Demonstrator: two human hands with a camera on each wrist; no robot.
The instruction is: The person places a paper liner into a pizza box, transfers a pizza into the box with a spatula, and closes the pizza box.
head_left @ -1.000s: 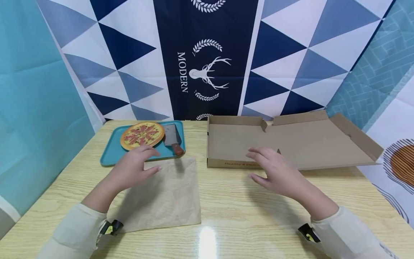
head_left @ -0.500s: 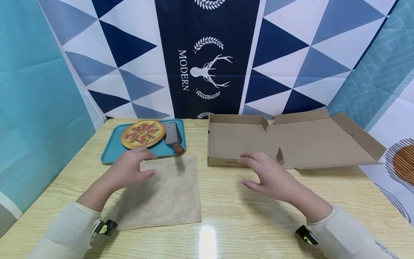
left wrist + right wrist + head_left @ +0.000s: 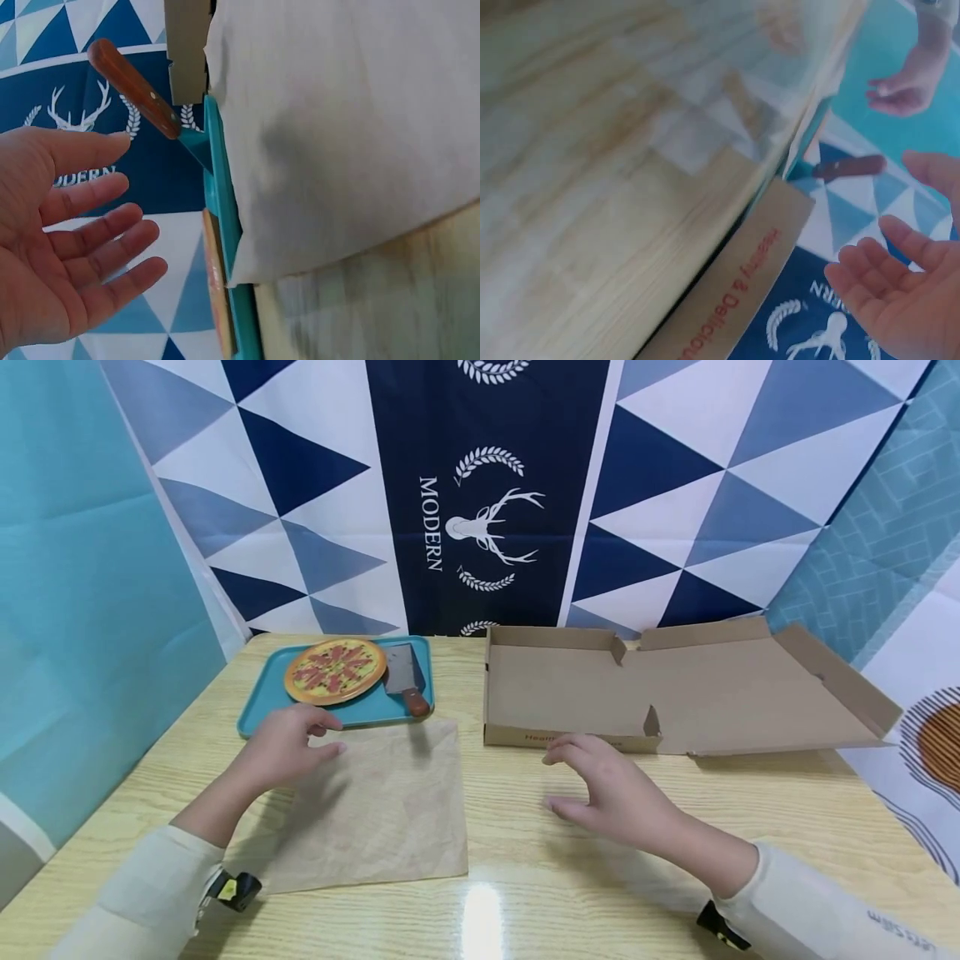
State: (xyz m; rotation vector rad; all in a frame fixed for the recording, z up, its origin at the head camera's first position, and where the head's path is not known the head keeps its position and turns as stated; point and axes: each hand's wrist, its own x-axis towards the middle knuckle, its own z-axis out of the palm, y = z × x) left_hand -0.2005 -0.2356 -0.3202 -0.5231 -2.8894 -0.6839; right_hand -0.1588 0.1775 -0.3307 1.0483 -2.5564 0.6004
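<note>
My left hand [image 3: 285,747] hovers above the left part of a brown paper sheet [image 3: 390,814], in front of a teal tray [image 3: 258,702]. Its fingers are relaxed and hold nothing, as the left wrist view also shows. On the tray lie a pizza [image 3: 336,671] and a pizza server [image 3: 402,672] whose wooden handle [image 3: 135,88] sticks up over the rim. Over the table, just in front of an opened cardboard pizza box [image 3: 562,689], hangs my right hand [image 3: 611,789]. Loosely bent fingers and a spread thumb leave it holding nothing in the right wrist view.
The box lid [image 3: 738,693] lies folded out to the right, over the table's right edge. A patterned cloth [image 3: 300,468] hangs behind the wooden table [image 3: 517,843], and a teal sheet [image 3: 97,610] closes off the left side.
Both hands have drifted left, the right one also slightly down toward the table's front. Tray, pizza, server, paper and box stay where they were; the view has shifted a little.
</note>
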